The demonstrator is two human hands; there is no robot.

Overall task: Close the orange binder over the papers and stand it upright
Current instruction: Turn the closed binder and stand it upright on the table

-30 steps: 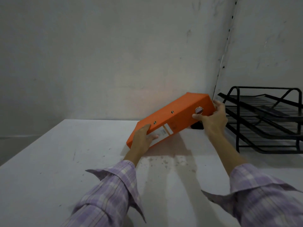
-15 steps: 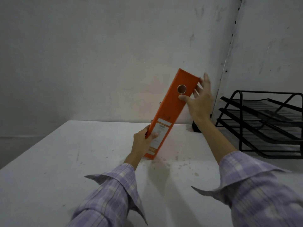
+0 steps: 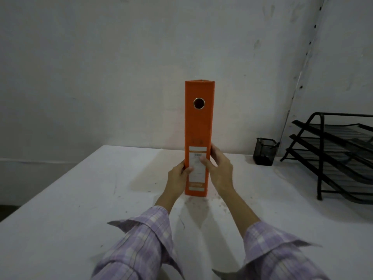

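Note:
The orange binder (image 3: 198, 126) stands upright on the white table (image 3: 80, 199), its spine with a round finger hole and a white label facing me. It is closed; no papers show. My left hand (image 3: 177, 175) clasps its lower left edge, thumb on the label. On the lower right side my right hand (image 3: 219, 168) grips it, thumb across the label and fingers wrapped behind.
A black mesh pen cup (image 3: 265, 151) stands at the back right by the wall. A black tiered paper tray (image 3: 339, 156) fills the right edge of the table. The grey wall rises just behind the binder.
The binder swung from a flat tilt to fully upright on its bottom edge. My right hand slid from the top of the spine down to its lower part.

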